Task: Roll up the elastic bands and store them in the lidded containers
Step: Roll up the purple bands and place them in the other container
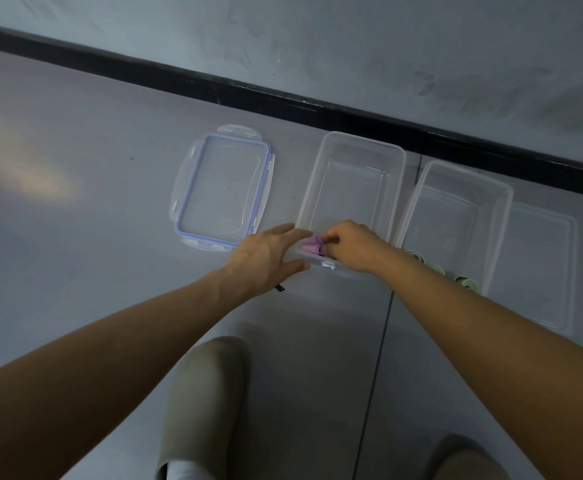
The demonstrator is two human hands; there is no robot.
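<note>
Right grip (348, 247) pinching pink roll (312, 247) inside middle container (362, 140); left grip (265, 258) flat at its corner. Rightward, green rolls (466, 284) boxed. Leftward, lid (226, 188) unfitted; closing pending.

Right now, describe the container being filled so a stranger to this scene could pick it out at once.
Below the black baseboard, two clear containers stand side by side on the grey floor. It is the left container, beside the blue-rimmed lid. Unlike the right container with green rolls, it holds purple rolls, pinched by the right hand.
</note>
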